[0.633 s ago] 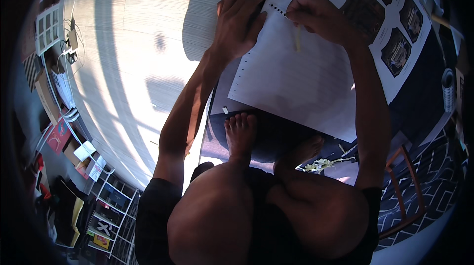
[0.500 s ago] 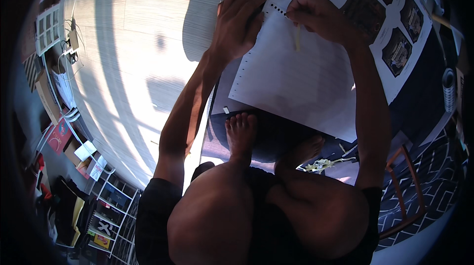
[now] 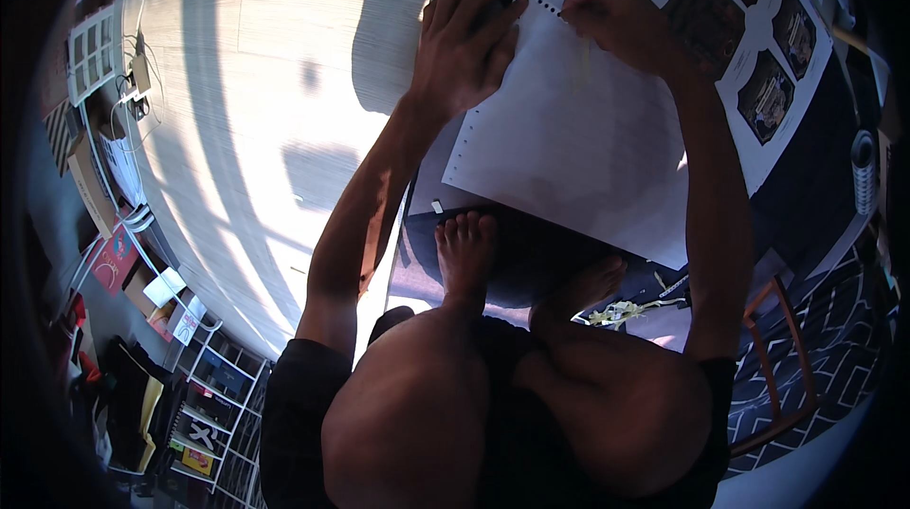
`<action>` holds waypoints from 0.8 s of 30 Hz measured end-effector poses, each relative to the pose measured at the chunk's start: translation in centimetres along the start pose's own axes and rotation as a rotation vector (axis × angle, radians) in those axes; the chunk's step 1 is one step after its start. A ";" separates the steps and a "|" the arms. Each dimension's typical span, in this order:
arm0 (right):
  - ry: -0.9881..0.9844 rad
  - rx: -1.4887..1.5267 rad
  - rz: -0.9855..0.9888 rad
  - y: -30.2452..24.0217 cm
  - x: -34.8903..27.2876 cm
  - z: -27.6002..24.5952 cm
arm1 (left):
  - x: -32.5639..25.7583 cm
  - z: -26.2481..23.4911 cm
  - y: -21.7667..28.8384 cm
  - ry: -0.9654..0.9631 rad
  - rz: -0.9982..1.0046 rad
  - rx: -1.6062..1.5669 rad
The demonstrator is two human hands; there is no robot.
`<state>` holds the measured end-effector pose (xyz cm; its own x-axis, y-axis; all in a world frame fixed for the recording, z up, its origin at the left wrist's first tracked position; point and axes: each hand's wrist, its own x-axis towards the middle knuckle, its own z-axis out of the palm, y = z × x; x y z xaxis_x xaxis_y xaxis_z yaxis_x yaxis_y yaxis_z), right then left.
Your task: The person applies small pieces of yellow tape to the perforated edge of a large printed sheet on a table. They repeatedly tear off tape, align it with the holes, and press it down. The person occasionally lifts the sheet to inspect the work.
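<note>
A large white sheet [image 3: 569,149] lies in front of me, with a short row of black dots [image 3: 548,8] near its far left part and small marks along its left edge. My left hand [image 3: 464,49] rests on that edge, palm down, fingers spread, its fingertips beside the dots. At the right end of the row, my right hand [image 3: 616,26] is closed in a pinch just over the sheet. A thin pale yellow strip [image 3: 585,63], blurred, hangs from its fingers. The fingertips themselves are partly hidden by the hand.
Dark printed panels [image 3: 766,97] cover the sheet's right part. Crumpled yellowish strips [image 3: 621,312] lie near my right foot [image 3: 592,286]; a small white scrap [image 3: 437,207] is by my left foot [image 3: 464,248]. A wire shelf [image 3: 223,386] stands lower left, a brown wooden frame [image 3: 791,338] lower right.
My right hand has moved slightly right and away from me along the row of dots, leaving more dots showing. My left hand's fingers have shifted a little on the edge.
</note>
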<state>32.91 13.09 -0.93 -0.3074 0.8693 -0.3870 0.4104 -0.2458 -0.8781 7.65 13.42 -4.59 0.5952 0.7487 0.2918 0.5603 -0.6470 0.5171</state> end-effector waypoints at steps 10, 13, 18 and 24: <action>-0.094 0.081 0.001 -0.1 0.1 1.6 | -0.3 -0.5 -0.5 0.062 -0.017 -0.220; -0.145 0.054 0.048 -0.6 0.3 1.7 | -0.6 -0.7 -0.4 0.060 0.007 -0.180; -0.065 -0.040 -0.043 0.1 0.3 2.3 | -0.8 -0.7 -0.1 0.015 0.024 -0.106; -0.010 -0.032 0.030 -0.9 -0.3 1.4 | -0.9 -0.4 0.1 0.035 0.058 -0.012</action>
<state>31.41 12.43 -0.43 -0.3027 0.8574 -0.4161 0.4465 -0.2581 -0.8567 6.91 12.76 -4.46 0.6058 0.7149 0.3492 0.5187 -0.6877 0.5079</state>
